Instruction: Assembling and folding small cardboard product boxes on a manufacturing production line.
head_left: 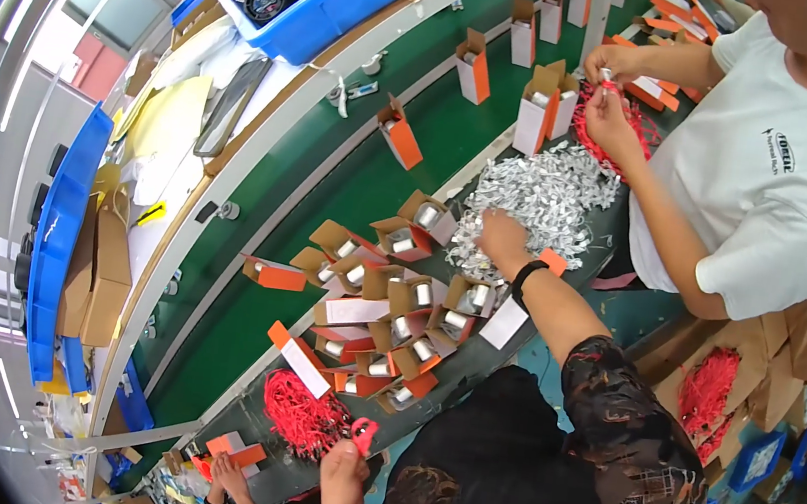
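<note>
My left hand [343, 476] is closed on a small red looped strap [363, 434] at the lower middle. Right beside it lies a heap of red straps [305, 415]. My right hand [503, 242] reaches forward to a wide pile of small silver-white pieces [531, 199]; its fingers are curled down at the pile's near left edge, and what they pinch, if anything, is hidden. Between my hands stand several open orange-and-white cartons [357, 311], many with a silver-white cylindrical item inside. A white carton flap [503, 324] lies just below my right wrist.
A green conveyor [242, 333] runs along the far side, carrying spaced open cartons [474, 66]. At right, a co-worker in a white shirt [767, 166] handles a small piece. Another person's hands [229, 481] work at lower left. Blue bins [62, 240] stand beyond the conveyor.
</note>
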{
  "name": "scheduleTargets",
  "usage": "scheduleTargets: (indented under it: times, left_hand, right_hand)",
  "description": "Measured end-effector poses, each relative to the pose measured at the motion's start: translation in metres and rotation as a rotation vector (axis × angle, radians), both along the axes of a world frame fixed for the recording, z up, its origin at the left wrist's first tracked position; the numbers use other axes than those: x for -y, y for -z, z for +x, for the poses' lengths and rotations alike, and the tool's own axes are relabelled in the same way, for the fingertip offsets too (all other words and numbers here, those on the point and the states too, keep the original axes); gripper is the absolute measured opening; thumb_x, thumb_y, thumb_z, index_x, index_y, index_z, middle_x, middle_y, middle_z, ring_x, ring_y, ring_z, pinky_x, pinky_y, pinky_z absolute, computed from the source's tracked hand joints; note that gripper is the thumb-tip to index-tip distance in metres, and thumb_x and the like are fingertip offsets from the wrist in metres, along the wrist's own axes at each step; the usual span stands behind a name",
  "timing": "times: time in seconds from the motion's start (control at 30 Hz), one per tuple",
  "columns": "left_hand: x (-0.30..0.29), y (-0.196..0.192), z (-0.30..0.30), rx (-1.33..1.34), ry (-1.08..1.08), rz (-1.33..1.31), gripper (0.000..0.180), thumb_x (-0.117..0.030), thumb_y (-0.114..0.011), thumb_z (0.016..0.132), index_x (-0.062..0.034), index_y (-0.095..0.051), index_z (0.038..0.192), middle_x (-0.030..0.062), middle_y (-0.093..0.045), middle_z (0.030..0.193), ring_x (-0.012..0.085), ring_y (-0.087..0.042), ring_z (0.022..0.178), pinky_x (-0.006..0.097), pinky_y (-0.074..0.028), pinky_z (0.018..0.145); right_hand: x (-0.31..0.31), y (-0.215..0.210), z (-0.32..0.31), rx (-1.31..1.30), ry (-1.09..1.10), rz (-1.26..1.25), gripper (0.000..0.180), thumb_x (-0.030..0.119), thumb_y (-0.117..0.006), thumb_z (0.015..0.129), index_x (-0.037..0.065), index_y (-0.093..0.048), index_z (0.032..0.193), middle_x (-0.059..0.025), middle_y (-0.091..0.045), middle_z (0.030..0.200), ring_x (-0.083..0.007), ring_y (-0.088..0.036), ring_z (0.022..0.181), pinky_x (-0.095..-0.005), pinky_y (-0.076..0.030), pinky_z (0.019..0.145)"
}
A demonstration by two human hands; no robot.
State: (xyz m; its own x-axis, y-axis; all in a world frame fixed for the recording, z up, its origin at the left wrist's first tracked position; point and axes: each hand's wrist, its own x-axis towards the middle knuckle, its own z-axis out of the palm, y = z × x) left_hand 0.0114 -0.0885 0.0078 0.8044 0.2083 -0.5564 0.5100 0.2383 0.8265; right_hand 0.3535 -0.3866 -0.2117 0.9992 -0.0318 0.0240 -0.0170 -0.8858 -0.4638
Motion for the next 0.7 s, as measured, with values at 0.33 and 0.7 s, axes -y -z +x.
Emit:
scheduleTargets:
  times: [0.33,0.7]
  left_hand:
    - [-0.107,-0.022,-0.021,0.186,-0.543,0.181,0.026,-0.031,-0.052,0.103,-0.0084,-0.054,0.090,-0.0074,-0.037,0.058,0.0036,-0.031,0.047,0.022,-0.026,0.042]
    - [-0.044,-0.002,0.038,0.292,0.036,-0.118,0.031,-0.034,-0.049,0.104,-0.0071,-0.051,0.089,-0.0049,-0.034,0.059,0.0074,-0.031,0.050,0.025,-0.029,0.048]
  right_hand:
    - [0.044,0.032,-0.009,0.004,0.220,0.293,0.026,0.014,-0.064,0.086,0.008,-0.073,0.110,-0.0187,-0.072,0.102,-0.0370,-0.069,0.090,-0.0427,-0.055,0.078]
    - [0.071,0.025,-0.032,-0.252,0.432,1.018,0.024,0.017,-0.069,0.089,-0.002,-0.068,0.103,-0.0082,-0.068,0.082,-0.0154,-0.060,0.060,-0.0307,-0.047,0.052]
